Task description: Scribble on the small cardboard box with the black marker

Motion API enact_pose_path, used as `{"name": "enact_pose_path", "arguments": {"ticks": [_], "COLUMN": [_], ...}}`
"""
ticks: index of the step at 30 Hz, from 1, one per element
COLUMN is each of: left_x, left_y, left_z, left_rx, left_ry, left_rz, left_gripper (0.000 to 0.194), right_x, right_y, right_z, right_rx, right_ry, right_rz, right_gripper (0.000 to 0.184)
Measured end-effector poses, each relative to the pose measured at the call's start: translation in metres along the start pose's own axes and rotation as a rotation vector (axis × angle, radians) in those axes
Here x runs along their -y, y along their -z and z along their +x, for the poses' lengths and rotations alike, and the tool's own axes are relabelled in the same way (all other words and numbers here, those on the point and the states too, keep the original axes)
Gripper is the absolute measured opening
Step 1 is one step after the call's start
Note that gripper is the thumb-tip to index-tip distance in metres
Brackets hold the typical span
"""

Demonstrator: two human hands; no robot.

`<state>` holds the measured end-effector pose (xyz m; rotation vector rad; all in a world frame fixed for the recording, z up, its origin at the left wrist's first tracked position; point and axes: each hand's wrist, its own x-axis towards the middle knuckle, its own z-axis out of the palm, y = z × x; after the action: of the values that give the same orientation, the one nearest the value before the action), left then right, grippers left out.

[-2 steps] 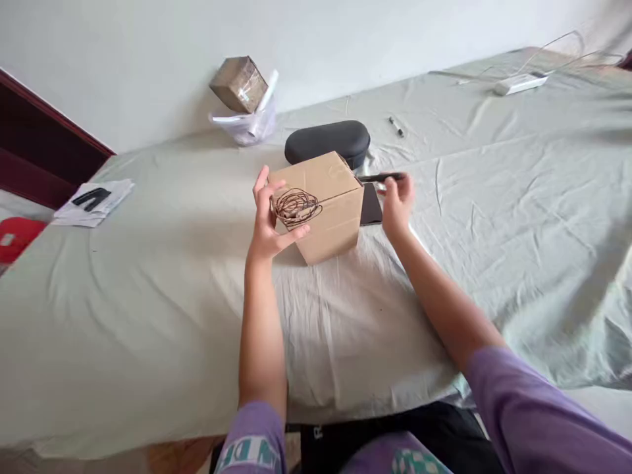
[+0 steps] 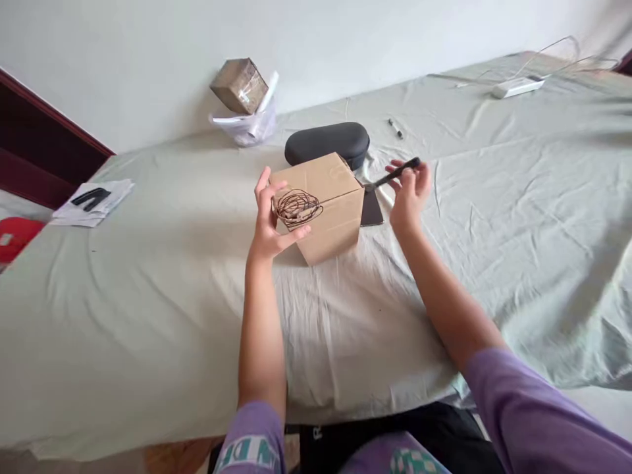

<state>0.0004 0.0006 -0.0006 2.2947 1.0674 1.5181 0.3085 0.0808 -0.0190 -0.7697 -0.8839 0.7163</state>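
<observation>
Head view: right grip (image 2: 409, 199)'s pinched on a slim black tool (image 2: 388, 178) slanting left toward the tan cardboard box (image 2: 333, 220) left grip (image 2: 267, 232) clamps.

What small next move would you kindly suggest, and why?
Perhaps the right hand should ease the slim black tool slightly toward the brown cardboard box, since the tool's tip appears close to its right corner and the left hand grips the opposite side.

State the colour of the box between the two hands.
The box is light brown; it shows in the head view.
</observation>
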Motion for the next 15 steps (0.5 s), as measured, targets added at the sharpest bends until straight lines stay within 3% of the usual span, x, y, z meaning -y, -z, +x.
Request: {"name": "enact_pose_path", "arguments": {"ticks": [3, 7, 12, 15], "left_x": [0.000, 0.000, 0.001, 0.001], "left_y": [-0.001, -0.001, 0.000, 0.001], "left_z": [0.000, 0.001, 0.001, 0.001], "left_rx": [0.018, 0.009, 0.022, 0.028], "left_ry": [0.006, 0.015, -0.012, -0.021], "left_rz": [-0.006, -0.023, -0.018, -0.013], "left_gripper": [0.105, 0.106, 0.106, 0.104], "right_x": [0.022, 0.031, 0.009, -0.007], "right_y": [0.002, -0.005, -0.012, -0.008], "right_z": [0.014, 0.008, -0.014, -0.022], "right_rx": [0.057, 0.209, 0.276, 0.363], "right_ry": [-0.054, -0.158, -0.157, -0.148], "right_rz": [0.057, 0.026, -0.183, -0.340], "right_gripper": [0.034, 0.050, 0.055, 0.048]}}
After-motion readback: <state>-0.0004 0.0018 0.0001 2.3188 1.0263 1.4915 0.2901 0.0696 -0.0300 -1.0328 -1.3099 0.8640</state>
